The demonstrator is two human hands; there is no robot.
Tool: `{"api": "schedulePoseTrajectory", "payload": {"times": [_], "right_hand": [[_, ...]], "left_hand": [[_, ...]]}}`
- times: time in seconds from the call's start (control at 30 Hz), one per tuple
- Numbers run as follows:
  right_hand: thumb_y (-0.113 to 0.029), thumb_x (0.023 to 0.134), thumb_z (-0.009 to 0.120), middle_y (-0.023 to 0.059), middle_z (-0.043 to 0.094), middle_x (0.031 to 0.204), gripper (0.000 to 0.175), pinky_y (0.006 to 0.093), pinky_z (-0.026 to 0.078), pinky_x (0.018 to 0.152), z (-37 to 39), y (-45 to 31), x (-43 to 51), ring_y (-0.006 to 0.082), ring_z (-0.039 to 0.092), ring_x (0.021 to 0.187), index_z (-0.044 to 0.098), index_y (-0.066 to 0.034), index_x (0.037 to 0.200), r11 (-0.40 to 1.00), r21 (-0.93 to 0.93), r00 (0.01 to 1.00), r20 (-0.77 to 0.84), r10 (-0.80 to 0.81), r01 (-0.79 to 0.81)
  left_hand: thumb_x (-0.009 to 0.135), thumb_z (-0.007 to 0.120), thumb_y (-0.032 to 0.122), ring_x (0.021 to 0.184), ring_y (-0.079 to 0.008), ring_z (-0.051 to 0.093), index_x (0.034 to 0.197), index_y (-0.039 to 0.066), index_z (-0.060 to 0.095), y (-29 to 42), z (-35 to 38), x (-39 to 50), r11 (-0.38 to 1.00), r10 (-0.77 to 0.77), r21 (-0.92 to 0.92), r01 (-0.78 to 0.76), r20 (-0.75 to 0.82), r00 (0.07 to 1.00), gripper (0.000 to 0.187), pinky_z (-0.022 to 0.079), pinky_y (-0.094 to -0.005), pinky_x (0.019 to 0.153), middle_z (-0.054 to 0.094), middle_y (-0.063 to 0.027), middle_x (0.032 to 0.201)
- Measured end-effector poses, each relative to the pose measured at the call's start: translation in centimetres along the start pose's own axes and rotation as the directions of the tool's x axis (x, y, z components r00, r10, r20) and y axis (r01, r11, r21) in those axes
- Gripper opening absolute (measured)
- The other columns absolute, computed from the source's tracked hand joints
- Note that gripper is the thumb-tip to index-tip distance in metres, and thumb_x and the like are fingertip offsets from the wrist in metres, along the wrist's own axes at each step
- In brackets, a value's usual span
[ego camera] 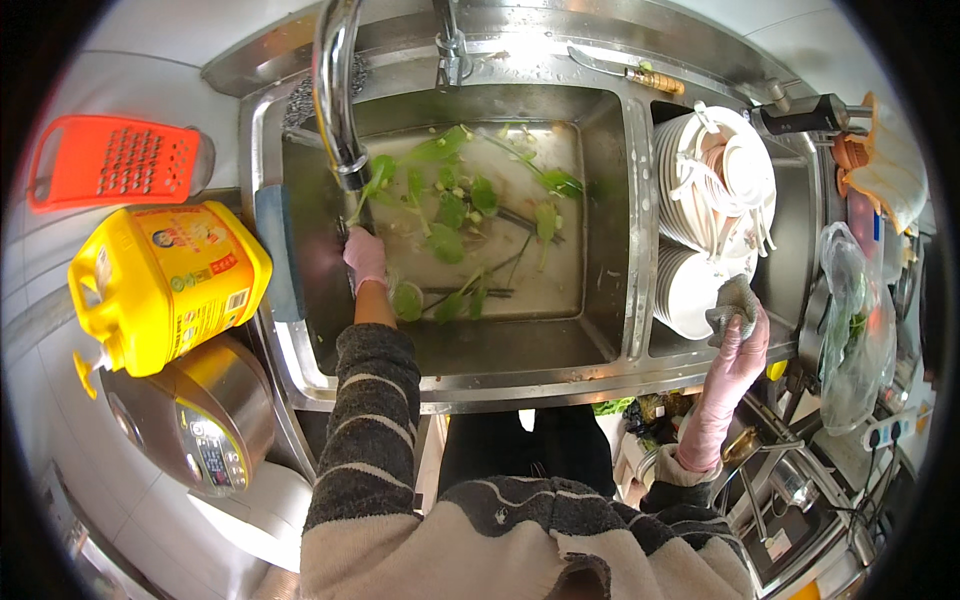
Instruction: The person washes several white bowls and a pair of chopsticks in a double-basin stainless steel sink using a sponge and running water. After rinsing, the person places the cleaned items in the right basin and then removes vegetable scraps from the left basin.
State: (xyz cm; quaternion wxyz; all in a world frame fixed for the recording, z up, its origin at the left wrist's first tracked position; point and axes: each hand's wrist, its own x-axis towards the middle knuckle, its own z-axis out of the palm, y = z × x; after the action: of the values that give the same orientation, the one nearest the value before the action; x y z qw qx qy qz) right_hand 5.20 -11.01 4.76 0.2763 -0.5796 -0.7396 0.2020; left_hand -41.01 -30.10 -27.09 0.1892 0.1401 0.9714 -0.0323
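Note:
My left hand (pixel 366 256), in a pink glove, reaches into the left side of a steel sink basin (pixel 480 349) below the chrome faucet (pixel 337 97). Its fingers point away from me, beside a dark shape I cannot make out, and whether it grips anything is unclear. Cloudy water with loose green leaves (pixel 451 211) and dark sticks (pixel 469 289) covers the basin floor. Over the right basin, my gloved right hand (pixel 742 341) pinches a crumpled grey cloth (pixel 733 309). Just past the cloth stand stacked white plates (pixel 679 292) and a taller pile of white dishes (pixel 675 180).
A curved knife with a wooden handle (pixel 654 80) lies on the sink's back ledge. To the left are an orange grater (pixel 135 161), a yellow pump jug (pixel 180 289) and a rice cooker (pixel 217 420). A plastic bag (pixel 855 337) hangs at right. A blue-grey cloth (pixel 279 251) drapes the left rim.

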Motion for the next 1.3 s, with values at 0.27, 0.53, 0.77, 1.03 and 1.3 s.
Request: {"api": "schedulePoseTrajectory", "payload": {"times": [0.27, 0.53, 0.77, 1.03, 1.3], "right_hand": [[-0.019, 0.095, 0.054, 0.0129, 0.058, 0.116, 0.031, 0.0332, 0.045, 0.090, 1.5, -1.5, -0.6, 0.0237, 0.057, 0.104, 0.056, -0.0028, 0.121, 0.998, 0.058, 1.000, 0.005, -0.015, 0.014], [-0.016, 0.094, 0.055, 0.0136, 0.059, 0.116, 0.030, 0.0342, 0.045, 0.091, 1.5, -1.1, -0.8, 0.0271, 0.057, 0.106, 0.055, -0.0033, 0.121, 0.998, 0.005, 0.998, 0.019, -0.068, 0.068], [-0.015, 0.093, 0.058, 0.0145, 0.059, 0.115, 0.031, 0.0363, 0.046, 0.089, 1.9, -0.2, -1.4, 0.0307, 0.058, 0.104, 0.054, -0.0029, 0.120, 0.996, -0.062, 0.998, 0.011, -0.062, 0.063], [-0.016, 0.091, 0.060, 0.0165, 0.058, 0.115, 0.033, 0.0375, 0.047, 0.087, 1.1, 0.2, -1.4, 0.0333, 0.058, 0.101, 0.052, -0.0045, 0.122, 0.987, -0.080, 0.990, -0.013, -0.139, 0.138], [-0.021, 0.094, 0.057, 0.0125, 0.061, 0.113, 0.031, 0.0325, 0.044, 0.091, 1.2, -0.2, -1.5, 0.0235, 0.058, 0.102, 0.057, -0.0015, 0.118, 0.998, 0.017, 0.999, 0.002, -0.052, 0.052]], "left_hand": [[0.079, 0.066, 0.021, 0.095, -0.0322, 0.064, 0.116, 0.003, 0.053, 2.8, 0.6, -0.3, 0.885, 0.344, 0.267, -0.382, 0.180, 0.922, 0.043, 0.053, -0.0407, 0.078, 0.062, -0.0152, 0.107], [0.078, 0.058, 0.010, 0.111, -0.0278, 0.052, 0.108, 0.010, 0.056, 9.9, 2.1, -3.9, 0.658, 0.749, 0.150, -0.738, -0.026, 0.662, 0.029, 0.041, -0.0432, 0.096, 0.052, -0.0116, 0.115], [0.080, 0.055, 0.008, 0.112, -0.0272, 0.048, 0.106, 0.013, 0.056, 14.3, 3.6, -5.1, 0.264, 0.963, 0.222, -0.939, -0.001, 0.271, 0.026, 0.035, -0.0421, 0.099, 0.054, -0.0085, 0.112], [0.075, 0.065, 0.013, 0.087, -0.0287, 0.062, 0.095, 0.009, 0.058, 14.8, 3.3, -4.4, 0.313, 0.877, 0.397, -0.863, 0.228, 0.424, 0.022, 0.048, -0.0404, 0.074, 0.061, -0.0101, 0.091], [0.074, 0.064, 0.010, 0.090, -0.0324, 0.063, 0.101, 0.008, 0.058, 4.9, 2.1, -7.2, 0.383, 0.745, 0.168, -0.908, 0.525, 0.411, 0.028, 0.048, -0.0428, 0.076, 0.062, -0.0138, 0.097]]}}
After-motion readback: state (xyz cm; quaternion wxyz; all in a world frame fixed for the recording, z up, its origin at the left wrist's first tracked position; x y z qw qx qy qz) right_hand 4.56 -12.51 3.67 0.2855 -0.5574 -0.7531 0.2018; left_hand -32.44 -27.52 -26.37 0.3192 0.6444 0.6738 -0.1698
